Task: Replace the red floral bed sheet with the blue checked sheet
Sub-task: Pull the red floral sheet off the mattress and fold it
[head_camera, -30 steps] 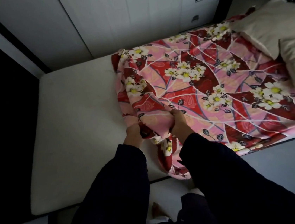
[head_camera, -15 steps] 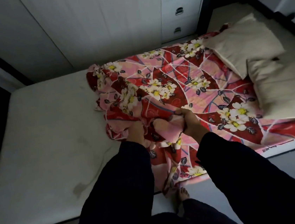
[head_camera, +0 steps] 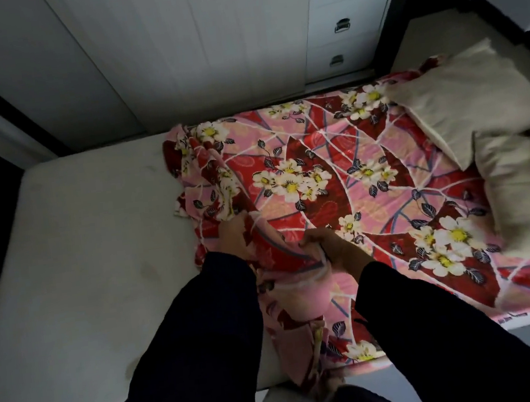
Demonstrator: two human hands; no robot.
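Though heaped into folds at the middle of the bed, reads as thin, limp, light cloth, this red floral sheet (head_camera: 319, 168): no stiffness, nothing fragile, more apt to drag and snag than to slide free. Left hand (head_camera: 234, 237) half buried in the bunched edge, fingers curled round a fold. Right hand (head_camera: 328, 246) just beside it, fingers clenched on a pink roll of the same cloth. Best taken by handfuls of the gathered edge, as here, then again farther right. Spread flat from the hands rightward, far end pinned under two beige pillows (head_camera: 465, 112); probably calls for lifting those off first. Near edge hanging over the bedside.

Bare white mattress (head_camera: 81, 254) on the left, faintly stained, flat and firm-looking. Behind the bed, pale cupboard doors (head_camera: 173, 46), then a stack of drawers (head_camera: 342, 23) with metal handles. Dim room. No blue checked sheet in view.
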